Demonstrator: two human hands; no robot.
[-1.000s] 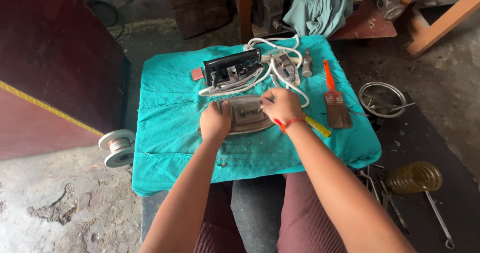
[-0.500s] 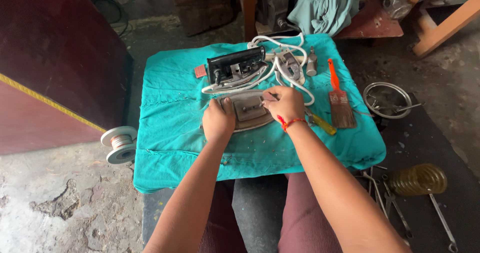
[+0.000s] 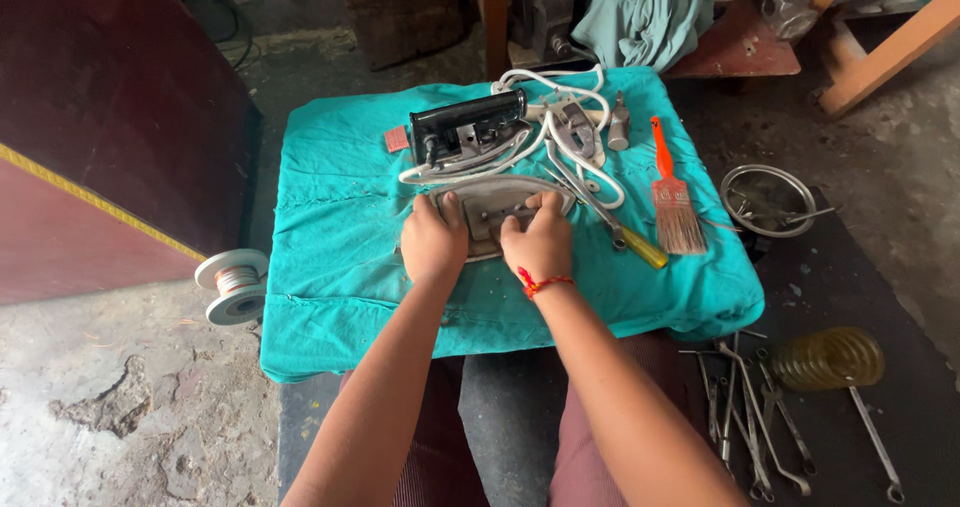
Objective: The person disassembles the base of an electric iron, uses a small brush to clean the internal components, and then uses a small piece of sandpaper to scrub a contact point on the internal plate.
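Observation:
A flat metal iron soleplate [image 3: 492,207] lies on the teal cloth [image 3: 340,227] in the middle of the small table. My left hand [image 3: 432,239] rests on its left end, fingers curled over the edge. My right hand [image 3: 538,242], with a red thread at the wrist, presses on its right part, fingertips on the metal. Just behind the plate sits the black iron body [image 3: 465,129] with a white cord [image 3: 560,102] looped around it. A screwdriver with a yellow handle [image 3: 625,242] lies to the right of my right hand.
An orange-handled paintbrush [image 3: 672,197] lies at the cloth's right side. On the floor are a round metal dish [image 3: 768,199], several wrenches [image 3: 745,417] and a coiled spring [image 3: 828,359] at right, and a wire spool [image 3: 235,285] at left. A dark red cabinet [image 3: 100,137] stands left.
My right hand has shifted from the plate's right tip onto its middle. My head moved, so the table sits slightly lower in view. The left hand stays on the plate.

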